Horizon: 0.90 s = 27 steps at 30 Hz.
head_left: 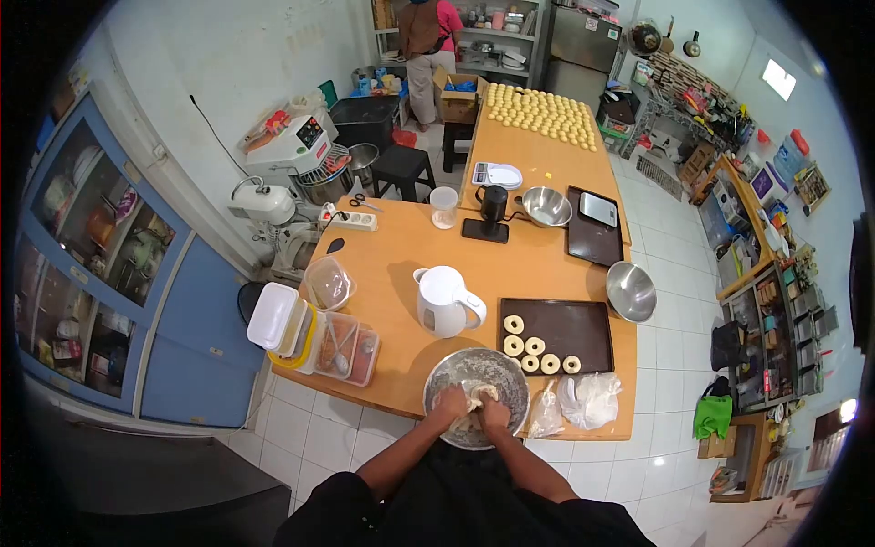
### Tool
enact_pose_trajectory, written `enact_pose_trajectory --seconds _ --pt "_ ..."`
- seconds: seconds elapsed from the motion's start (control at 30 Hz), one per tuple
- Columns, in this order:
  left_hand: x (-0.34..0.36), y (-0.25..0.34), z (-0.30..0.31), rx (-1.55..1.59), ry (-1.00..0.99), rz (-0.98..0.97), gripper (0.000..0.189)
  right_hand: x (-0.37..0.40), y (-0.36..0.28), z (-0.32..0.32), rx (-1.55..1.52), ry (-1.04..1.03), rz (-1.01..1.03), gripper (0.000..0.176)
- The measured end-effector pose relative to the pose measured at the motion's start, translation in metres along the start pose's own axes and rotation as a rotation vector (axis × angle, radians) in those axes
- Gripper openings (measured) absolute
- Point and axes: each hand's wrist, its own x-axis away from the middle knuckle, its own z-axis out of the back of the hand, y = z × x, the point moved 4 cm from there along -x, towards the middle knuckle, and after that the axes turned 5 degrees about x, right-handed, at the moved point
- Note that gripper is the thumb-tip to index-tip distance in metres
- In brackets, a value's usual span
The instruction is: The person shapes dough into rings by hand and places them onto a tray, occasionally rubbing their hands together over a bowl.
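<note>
Both my hands are sunk into the dough (476, 395), fingers curled down and closed on it: my left hand (449, 402) clamps the near-left side of the lump and my right hand (496, 414) clamps the right side, knuckles almost touching. The dough sits in the steel mixing bowl (498, 365), which stands at the near edge of the wooden table (401, 246), right in front of me.

Starting at the left of the table, a white lidded tub (273, 315) overhangs the corner, with a clear box of utensils (347, 347) just beside it and a smaller clear container (330, 283) behind that. A white jug (445, 301) stands just beyond my bowl, close to its far rim. To the right of the jug lies a dark baking tray (565, 324) carrying a few ring-shaped dough pieces (534, 346) along its near-left part. Crumpled plastic bags (585, 399) lie near the bowl's right side, at the table edge. An empty steel bowl (631, 292) sits at the tray's far-right corner, partly over the table's edge.

Further back, rows of pale dough balls (542, 114) cover the far table, and another person (424, 41) stands at the shelves with their back to me.
</note>
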Motion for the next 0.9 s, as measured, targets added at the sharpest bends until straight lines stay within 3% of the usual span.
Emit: enact_pose_trajectory --seconds 0.07,0.27,0.37,0.47,0.57,0.67,0.87,0.9 --pt "0.006 0.004 -0.008 0.012 0.124 -0.07 0.041 -0.005 0.003 -0.013 0.005 0.032 -0.016 0.038" --pt "0.04 0.043 0.022 -0.136 -0.172 -0.233 0.04 -0.001 -0.001 -0.002 -0.019 -0.002 0.004 0.045" --pt "0.056 0.049 0.039 -0.011 -0.23 -0.041 0.033 -0.003 -0.002 -0.003 0.017 -0.026 0.005 0.046" --pt "0.063 0.059 0.058 -0.095 -0.175 -0.16 0.026 -0.008 0.006 -0.02 0.028 0.009 -0.008 0.046" --pt "0.068 0.062 0.077 -0.05 -0.217 -0.098 0.031 -0.016 0.017 -0.044 0.016 0.014 -0.011 0.044" --pt "0.066 0.06 0.085 0.014 -0.151 -0.115 0.037 -0.014 0.013 -0.037 0.042 -0.009 -0.043 0.04" --pt "0.023 0.018 0.02 0.082 0.165 -0.157 0.045 -0.003 0.0 -0.009 -0.016 0.035 -0.011 0.034" --pt "0.023 0.022 0.019 0.066 0.086 -0.149 0.042 -0.003 0.001 -0.008 -0.018 0.027 -0.024 0.033"
